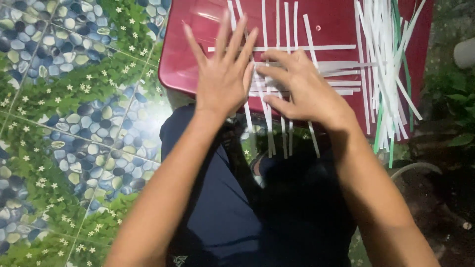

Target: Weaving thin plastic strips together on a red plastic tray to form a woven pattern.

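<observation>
Nearest the camera, two bare forearms rise from the bottom edge over a lap in dark blue trousers [217, 212]. To the lap's 9 o'clock spreads a tiled floor [74, 123] printed with pebbles, leaves and small white flowers.

Further out, the left hand [225, 74] lies flat with its fingers spread wide and pointing toward 12 o'clock, the palm pressing down on the near edge of a dark red plastic worktop [188, 59] (it looks like an upturned tub or lid). It grips nothing. Just to its 3 o'clock, the right hand [307, 91] is curled loosely, its fingertips bent toward 9 o'clock and resting on a partly woven mat of white paper strips [297, 69]; whether any strip is pinched between the fingers cannot be told. The two hands are almost touching.

The mat lies on the worktop under and between the hands: the upright strips run from 12 to 6 o'clock and hang over the near edge above the lap, while the cross strips run out toward 3 o'clock.

Farther toward 2 o'clock, a loose bundle of white and green strips [388, 64] rests on the worktop, well apart from both hands, its ends dangling off the edge.
</observation>
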